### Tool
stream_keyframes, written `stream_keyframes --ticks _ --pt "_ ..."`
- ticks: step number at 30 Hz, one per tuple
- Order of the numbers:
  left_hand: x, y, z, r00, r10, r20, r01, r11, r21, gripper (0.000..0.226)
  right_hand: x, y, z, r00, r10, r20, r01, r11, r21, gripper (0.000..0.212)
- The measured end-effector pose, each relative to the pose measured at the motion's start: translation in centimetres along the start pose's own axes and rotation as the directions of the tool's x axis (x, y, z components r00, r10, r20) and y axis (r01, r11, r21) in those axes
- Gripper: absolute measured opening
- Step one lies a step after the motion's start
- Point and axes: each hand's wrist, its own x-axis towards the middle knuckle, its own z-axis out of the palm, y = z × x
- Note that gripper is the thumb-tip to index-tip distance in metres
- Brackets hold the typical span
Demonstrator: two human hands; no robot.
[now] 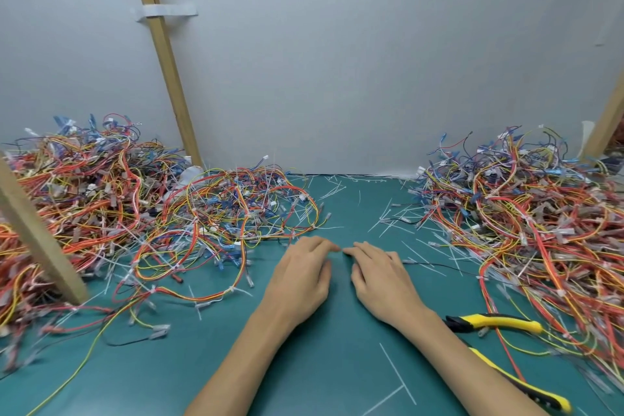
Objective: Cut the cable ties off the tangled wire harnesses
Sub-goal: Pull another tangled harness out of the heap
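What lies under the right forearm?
Yellow-handled cutters on the green mat; both handles stick out beside the right forearm. Their cutting head is covered by the arm, so it cannot be seen.

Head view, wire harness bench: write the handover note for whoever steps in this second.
Left hand and right hand: both on the green mat, fingertips curled and meeting at centre. Whether they pinch anything is too small to tell. A thin black wire runs out from by the right hand.
Yellow-handled cutters: lying on the mat beside the right forearm, in neither hand.
Harnesses: left pile, middle tangle, right pile.
Done: loose cut ties litter the mat.
Left: white ties bind harnesses in the middle tangle. Pick up the cutters first.
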Motion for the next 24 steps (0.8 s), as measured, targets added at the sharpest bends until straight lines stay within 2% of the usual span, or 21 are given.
stream_keyframes --ticks 2,3,5,7,8,10,12,14,17,24 --pt "0.4 0.0 -1.6 0.985 0.000 -0.172 0.001 1.000 0.009 0.025 0.0 0.0 -0.1 1.000 -0.001 -0.005 0.001 1.000 0.013 0.038" --pt "0.6 -0.1 -2.5 0.955 -0.017 -0.295 0.021 1.000 0.013 0.022 0.0 0.0 -0.2 1.000 0.001 -0.004 0.000 1.000 0.023 0.038" --pt "1.1 -1.0 -4.3 0.848 -0.093 -0.522 0.113 0.994 0.007 0.018 0.0 -0.1 -0.3 1.000 0.003 -0.002 -0.003 0.999 0.038 0.038" --pt "1.5 -2.4 -5.6 0.744 -0.244 -0.622 0.265 0.962 -0.060 0.027 0.0 -0.1 -0.3 1.000 0.005 0.000 -0.005 0.999 0.038 0.037" --pt "1.7 -3.2 -6.1 0.723 -0.351 -0.595 0.355 0.928 -0.115 0.038 0.0 -0.1 -0.3 1.000 0.005 0.000 -0.005 0.999 0.038 0.038" --pt "2.0 -4.6 -6.5 0.719 -0.546 -0.429 0.532 0.831 -0.166 0.055 0.0 -0.2 -0.3 1.000 0.007 -0.005 -0.007 0.999 0.038 0.038" --pt "2.4 -5.8 -6.4 0.718 -0.644 -0.265 0.645 0.758 -0.095 0.055 0.0 -0.2 -0.3 1.000 0.009 -0.008 -0.009 0.999 0.042 0.039" --pt "2.7 -6.4 -6.1 0.731 -0.652 -0.204 0.656 0.753 -0.056 0.045 0.0 -0.2 -0.3 1.000 0.012 -0.004 -0.012 0.999 0.051 0.039" --pt "3.4 -6.6 -5.8 0.725 -0.655 -0.216 0.648 0.754 -0.110 0.037 0.1 -0.1 -0.4 1.000 0.015 0.000 -0.015 0.998 0.069 0.039" --pt "6.0 -7.1 -7.1 0.601 -0.794 -0.095 0.762 0.604 -0.233 0.043 0.0 -0.1 -0.6 1.000 0.009 -0.007 -0.009 0.997 0.080 0.039"
